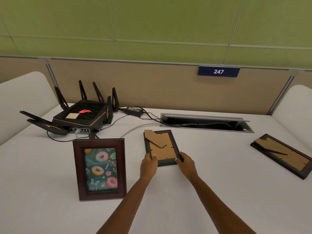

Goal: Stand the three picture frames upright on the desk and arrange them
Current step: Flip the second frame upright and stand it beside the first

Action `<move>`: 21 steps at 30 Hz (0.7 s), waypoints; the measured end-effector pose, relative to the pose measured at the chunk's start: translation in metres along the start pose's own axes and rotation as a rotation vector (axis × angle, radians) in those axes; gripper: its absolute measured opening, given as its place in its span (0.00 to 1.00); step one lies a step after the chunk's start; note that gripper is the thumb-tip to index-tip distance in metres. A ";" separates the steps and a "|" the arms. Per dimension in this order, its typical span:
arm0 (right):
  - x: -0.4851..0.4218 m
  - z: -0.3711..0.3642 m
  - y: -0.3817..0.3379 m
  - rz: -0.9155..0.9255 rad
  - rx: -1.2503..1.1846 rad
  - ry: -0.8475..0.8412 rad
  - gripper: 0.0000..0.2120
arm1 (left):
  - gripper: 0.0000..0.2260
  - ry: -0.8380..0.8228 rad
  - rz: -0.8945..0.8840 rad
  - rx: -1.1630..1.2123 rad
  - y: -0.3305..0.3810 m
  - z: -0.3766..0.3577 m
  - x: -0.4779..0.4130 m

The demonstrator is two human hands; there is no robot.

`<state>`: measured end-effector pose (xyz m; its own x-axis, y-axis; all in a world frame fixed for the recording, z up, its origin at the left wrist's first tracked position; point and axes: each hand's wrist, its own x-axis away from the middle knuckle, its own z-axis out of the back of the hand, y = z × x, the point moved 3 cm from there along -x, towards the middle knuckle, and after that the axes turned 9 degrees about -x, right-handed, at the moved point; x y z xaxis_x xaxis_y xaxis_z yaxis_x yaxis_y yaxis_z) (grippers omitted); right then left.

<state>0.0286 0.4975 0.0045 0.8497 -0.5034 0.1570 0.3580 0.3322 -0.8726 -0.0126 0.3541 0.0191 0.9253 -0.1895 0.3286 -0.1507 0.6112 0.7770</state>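
Observation:
A dark wooden picture frame with a doughnut print (100, 168) stands upright on the white desk (50, 208), left of centre. A smaller dark frame (161, 147) lies face down in the middle, its brown cardboard back and stand showing. My left hand (148, 165) grips its near left corner and my right hand (185, 163) grips its near right corner. A third frame (282, 155) lies face down at the far right, cardboard back up, away from both hands.
A black router with several antennas (79, 115) sits at the back left, with cables and a power brick (134, 111) trailing to an open cable tray (206, 123) in the desk. A tan partition with a "247" sign (218, 71) closes off the back.

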 end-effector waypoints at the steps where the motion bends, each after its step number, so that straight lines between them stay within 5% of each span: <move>1: 0.000 0.001 0.000 -0.005 -0.018 0.012 0.14 | 0.21 0.018 0.017 0.039 0.000 0.001 -0.002; 10: 0.002 0.018 0.010 -0.051 -0.241 0.089 0.18 | 0.11 -0.017 0.295 0.361 -0.006 -0.002 -0.018; 14: 0.005 0.031 0.013 -0.083 -0.391 0.134 0.16 | 0.02 -0.001 0.316 0.395 -0.002 -0.006 -0.009; 21: 0.013 0.060 0.008 0.019 -0.477 0.128 0.17 | 0.03 -0.074 0.254 0.574 0.018 0.002 0.013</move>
<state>0.0656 0.5416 0.0268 0.7894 -0.6044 0.1073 0.1009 -0.0447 -0.9939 -0.0040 0.3611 0.0389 0.8127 -0.1576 0.5609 -0.5443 0.1381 0.8275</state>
